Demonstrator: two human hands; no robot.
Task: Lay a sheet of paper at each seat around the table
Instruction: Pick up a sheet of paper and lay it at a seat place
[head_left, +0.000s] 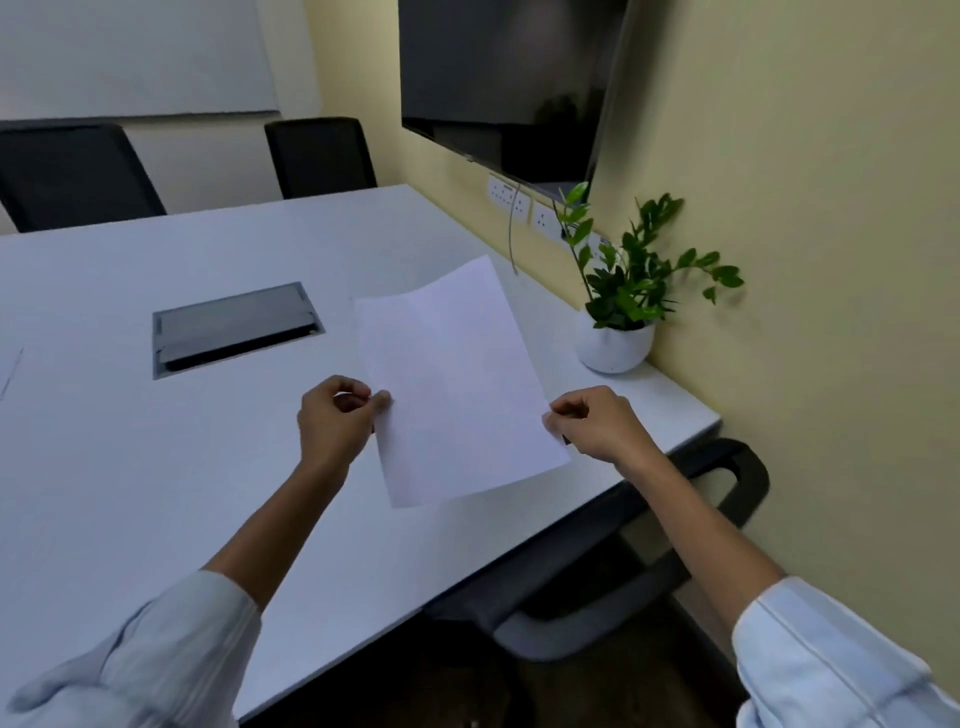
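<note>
- Two hands pinch one sheet of paper by its side edges, the left hand and right hand each clamped on it.
- It sits over the white table near the right edge, close to a potted plant.
- Below that edge sits a dark chair.
</note>
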